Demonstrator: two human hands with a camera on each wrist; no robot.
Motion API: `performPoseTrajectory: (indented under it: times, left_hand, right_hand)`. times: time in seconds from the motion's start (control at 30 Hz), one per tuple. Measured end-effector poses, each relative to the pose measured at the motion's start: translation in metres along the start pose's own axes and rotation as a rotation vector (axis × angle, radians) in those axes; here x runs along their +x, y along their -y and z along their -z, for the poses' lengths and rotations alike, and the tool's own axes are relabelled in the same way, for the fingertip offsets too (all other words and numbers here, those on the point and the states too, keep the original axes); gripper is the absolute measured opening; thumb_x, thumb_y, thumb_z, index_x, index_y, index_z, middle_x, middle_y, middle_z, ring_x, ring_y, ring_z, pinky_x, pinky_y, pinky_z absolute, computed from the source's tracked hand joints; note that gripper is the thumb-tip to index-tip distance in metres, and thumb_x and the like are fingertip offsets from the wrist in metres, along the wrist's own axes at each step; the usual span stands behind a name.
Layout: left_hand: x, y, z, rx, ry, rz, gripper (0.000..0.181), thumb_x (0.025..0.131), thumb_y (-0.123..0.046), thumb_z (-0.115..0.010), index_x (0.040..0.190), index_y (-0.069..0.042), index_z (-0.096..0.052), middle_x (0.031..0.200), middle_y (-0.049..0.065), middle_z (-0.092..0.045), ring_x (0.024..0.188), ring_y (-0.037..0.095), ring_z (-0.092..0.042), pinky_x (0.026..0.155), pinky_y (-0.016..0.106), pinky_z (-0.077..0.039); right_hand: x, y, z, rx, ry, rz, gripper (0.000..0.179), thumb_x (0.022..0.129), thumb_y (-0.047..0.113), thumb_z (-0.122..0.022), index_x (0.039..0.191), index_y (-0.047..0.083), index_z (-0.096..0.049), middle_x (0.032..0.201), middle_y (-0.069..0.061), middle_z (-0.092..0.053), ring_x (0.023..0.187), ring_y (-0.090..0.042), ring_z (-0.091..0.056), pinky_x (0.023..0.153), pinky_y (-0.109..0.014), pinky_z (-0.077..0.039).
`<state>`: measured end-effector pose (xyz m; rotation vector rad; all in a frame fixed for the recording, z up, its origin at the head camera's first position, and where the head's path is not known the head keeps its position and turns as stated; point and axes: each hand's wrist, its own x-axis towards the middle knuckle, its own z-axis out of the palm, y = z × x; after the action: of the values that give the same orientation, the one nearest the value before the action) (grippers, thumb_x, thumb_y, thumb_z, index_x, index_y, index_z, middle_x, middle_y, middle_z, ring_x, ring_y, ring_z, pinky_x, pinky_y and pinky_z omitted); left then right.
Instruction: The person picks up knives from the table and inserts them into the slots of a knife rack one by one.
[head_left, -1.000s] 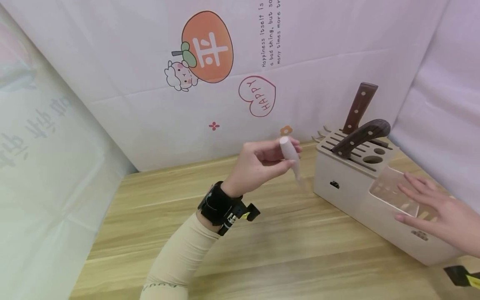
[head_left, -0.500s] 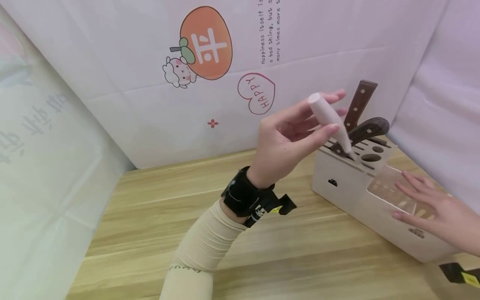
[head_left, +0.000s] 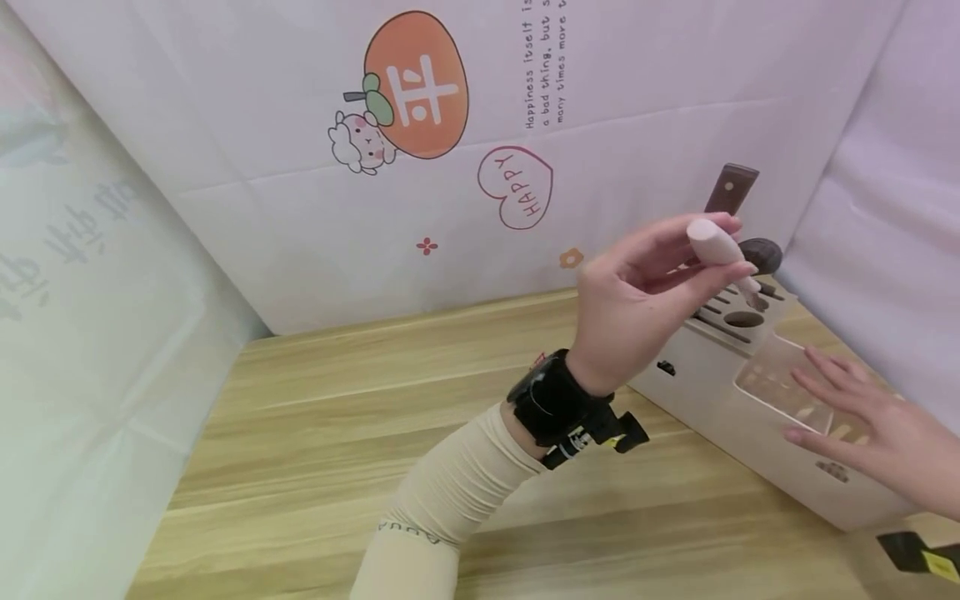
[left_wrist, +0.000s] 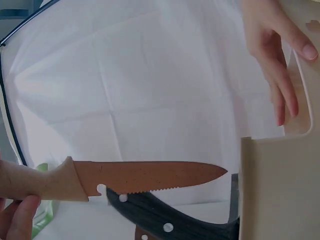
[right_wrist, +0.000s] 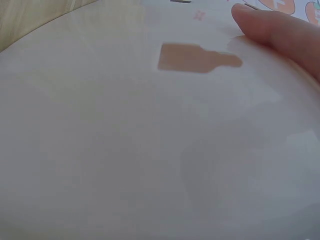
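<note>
My left hand (head_left: 626, 308) pinches a knife by its pale handle (head_left: 712, 243), above the slotted top of a cream knife block (head_left: 720, 408). In the left wrist view the knife's copper-toned blade (left_wrist: 150, 176) points toward the block, its tip just short of it; small teeth line part of the lower edge. My right hand (head_left: 892, 425) rests with fingers spread at the low open compartment of the block, thumb along the near wall. The right wrist view shows mostly the block's pale wall (right_wrist: 125, 140) and a fingertip (right_wrist: 270, 25).
A brown-handled knife (head_left: 729, 192) and a curved dark handle (head_left: 763, 254) stick up from the block, partly behind my left hand. A round hole (head_left: 744, 320) opens in its top. Printed cloth (head_left: 300, 242) hangs behind the wooden table (head_left: 360, 400).
My left hand has carried the pale-handled knife rightward from beside the block to over its top, first rising and then dipping slightly. The right hand has stayed at the compartment.
</note>
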<state>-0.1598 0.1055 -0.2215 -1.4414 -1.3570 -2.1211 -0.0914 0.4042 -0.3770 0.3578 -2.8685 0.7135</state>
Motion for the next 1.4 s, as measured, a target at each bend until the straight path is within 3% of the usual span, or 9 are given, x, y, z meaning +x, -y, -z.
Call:
performPoseTrajectory:
  times: [0.2, 0.47, 0.6, 0.73, 0.87, 1.0, 1.1, 1.23, 1.4]
  left_hand:
    - [-0.007, 0.010, -0.012, 0.061, -0.050, 0.011, 0.033, 0.071, 0.027, -0.068, 0.100, 0.021, -0.054, 0.102, 0.039, -0.060, 0.093, 0.019, -0.068, 0.081, 0.027, -0.057]
    - [-0.003, -0.002, -0.012, 0.038, -0.093, 0.013, 0.029, 0.074, 0.026, -0.066, 0.099, 0.018, -0.052, 0.093, 0.038, -0.061, 0.077, 0.023, -0.070, 0.080, 0.027, -0.057]
    - [0.001, -0.004, -0.012, 0.181, -0.111, 0.092, 0.031, 0.075, 0.017, -0.072, 0.102, 0.014, -0.057, 0.097, 0.027, -0.064, 0.084, 0.005, -0.066, 0.079, 0.019, -0.056]
    - [0.004, 0.014, -0.015, 0.331, -0.086, 0.207, 0.034, 0.078, 0.006, -0.076, 0.107, 0.006, -0.059, 0.098, 0.014, -0.063, 0.080, -0.003, -0.062, 0.076, 0.011, -0.053]
    - [0.005, 0.043, -0.015, 0.413, -0.069, 0.272, 0.037, 0.081, -0.003, -0.077, 0.110, -0.002, -0.056, 0.097, 0.006, -0.060, 0.078, -0.006, -0.060, 0.075, 0.008, -0.051]
    - [-0.001, 0.061, -0.015, 0.507, -0.048, 0.243, 0.035, 0.082, -0.009, -0.078, 0.109, -0.004, -0.056, 0.098, 0.004, -0.059, 0.083, -0.008, -0.058, 0.075, 0.005, -0.048]
    - [-0.009, 0.070, -0.016, 0.585, -0.032, 0.153, 0.032, 0.081, -0.011, -0.080, 0.105, -0.003, -0.060, 0.099, 0.005, -0.058, 0.083, -0.006, -0.055, 0.073, 0.003, -0.047]
    - [-0.020, 0.080, -0.020, 0.686, -0.017, 0.089, 0.031, 0.079, -0.015, -0.082, 0.103, -0.003, -0.066, 0.098, 0.004, -0.059, 0.087, -0.002, -0.051, 0.072, 0.000, -0.044]
    - [-0.029, 0.088, -0.025, 0.739, -0.043, 0.083, 0.038, 0.078, -0.018, -0.083, 0.103, -0.004, -0.057, 0.095, 0.003, -0.057, 0.085, -0.001, -0.050, 0.070, 0.000, -0.042]
  right_hand:
    - [0.000, 0.004, 0.003, 0.001, 0.019, -0.011, 0.077, 0.086, 0.027, -0.074, 0.146, -0.001, -0.035, 0.160, -0.007, -0.005, 0.142, -0.037, 0.006, 0.104, -0.076, 0.000]
    - [0.001, 0.008, 0.004, -0.026, 0.023, -0.001, 0.077, 0.085, 0.028, -0.074, 0.146, 0.001, -0.035, 0.160, -0.010, -0.006, 0.141, -0.041, 0.004, 0.101, -0.078, -0.003]
    - [0.000, 0.009, 0.007, -0.039, 0.022, -0.003, 0.077, 0.085, 0.028, -0.075, 0.145, -0.001, -0.036, 0.160, -0.009, -0.006, 0.142, -0.039, 0.003, 0.100, -0.079, -0.005]
    - [0.001, 0.010, 0.010, -0.059, 0.035, -0.021, 0.078, 0.086, 0.030, -0.073, 0.146, 0.000, -0.034, 0.160, -0.008, -0.004, 0.142, -0.038, 0.005, 0.100, -0.079, -0.005]
    - [0.004, 0.014, 0.011, -0.058, 0.045, -0.024, 0.079, 0.087, 0.031, -0.072, 0.148, 0.003, -0.031, 0.160, -0.010, -0.004, 0.142, -0.039, 0.007, 0.100, -0.079, -0.003]
    - [0.005, 0.018, 0.008, -0.022, 0.047, -0.028, 0.078, 0.087, 0.030, -0.072, 0.149, 0.003, -0.031, 0.160, -0.012, -0.004, 0.142, -0.038, 0.007, 0.100, -0.079, -0.001]
    - [0.002, 0.020, 0.007, -0.009, 0.045, -0.038, 0.078, 0.088, 0.029, -0.072, 0.149, 0.003, -0.030, 0.160, -0.012, -0.003, 0.143, -0.035, 0.007, 0.100, -0.079, -0.002]
    - [0.000, 0.021, 0.006, -0.003, 0.045, -0.053, 0.078, 0.089, 0.029, -0.071, 0.150, 0.005, -0.029, 0.160, -0.011, -0.002, 0.143, -0.034, 0.006, 0.099, -0.080, -0.003]
    - [0.000, 0.023, 0.006, -0.005, 0.078, -0.076, 0.079, 0.090, 0.031, -0.069, 0.151, 0.005, -0.025, 0.160, -0.012, 0.001, 0.142, -0.035, 0.009, 0.094, -0.083, -0.007]
